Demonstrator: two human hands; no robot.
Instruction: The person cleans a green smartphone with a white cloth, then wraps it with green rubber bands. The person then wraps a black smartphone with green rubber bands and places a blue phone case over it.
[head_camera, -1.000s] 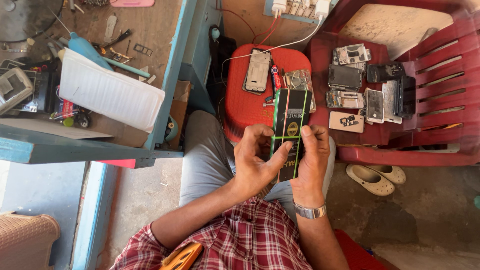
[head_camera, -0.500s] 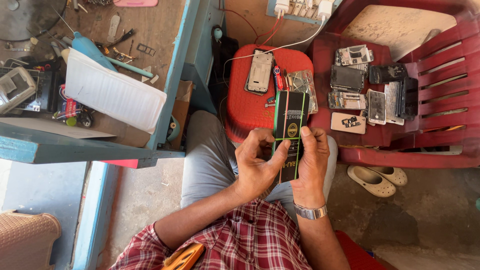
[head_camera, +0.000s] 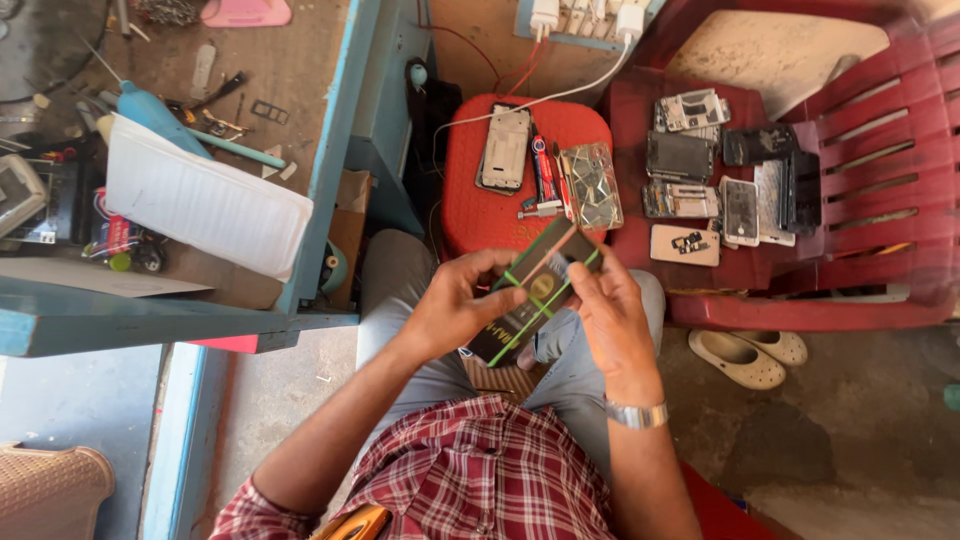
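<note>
While the person sits with knees apart, both hands hold a long black box (head_camera: 535, 295) with green stripes and a round gold mark over the lap. The left hand (head_camera: 455, 310) grips the box's near end from the side, fingers curled around it; the right hand (head_camera: 610, 315) closes on its far edge, thumb on top. A silver watch (head_camera: 637, 414) sits on the right wrist.

Beyond the box, a red stool (head_camera: 470, 215) carries an opened phone (head_camera: 505, 150), a red tube (head_camera: 543, 170) and a clear plastic case (head_camera: 592, 185). To the right, a red plastic chair (head_camera: 860, 200) holds a spread of phone parts (head_camera: 720, 170), flat grey and black panels, with a pale rectangular one nearest the front edge. On the workbench at left lies a white rectangular tray (head_camera: 200, 200).

Compared with half a second ago, the box has turned from pointing straight away to lying at a slant, its far end swung toward the right.
</note>
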